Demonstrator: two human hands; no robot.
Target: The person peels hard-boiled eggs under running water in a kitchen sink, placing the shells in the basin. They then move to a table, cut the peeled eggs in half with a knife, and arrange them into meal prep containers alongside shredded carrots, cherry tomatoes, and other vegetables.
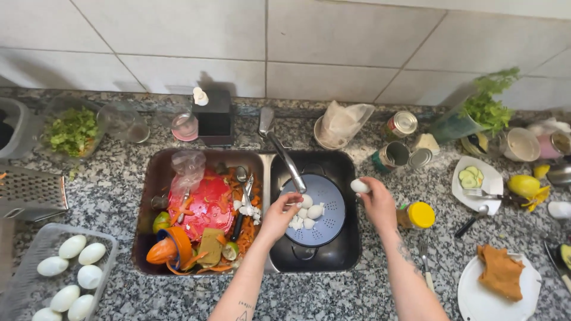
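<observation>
Egg (359, 186) between right hand's (378, 205) fingers (370, 189)

I see open granite counter (333, 297) in front of the steel sink (351, 261); its left basin is choked with red plates (208, 205) (peelings too), and the chrome faucet (285, 156) overhangs the blue colander (327, 220).

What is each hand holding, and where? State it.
Right hand pinches a white egg in its fingertips. Left hand reaches into the blue colander; its hold cannot be told.
</observation>
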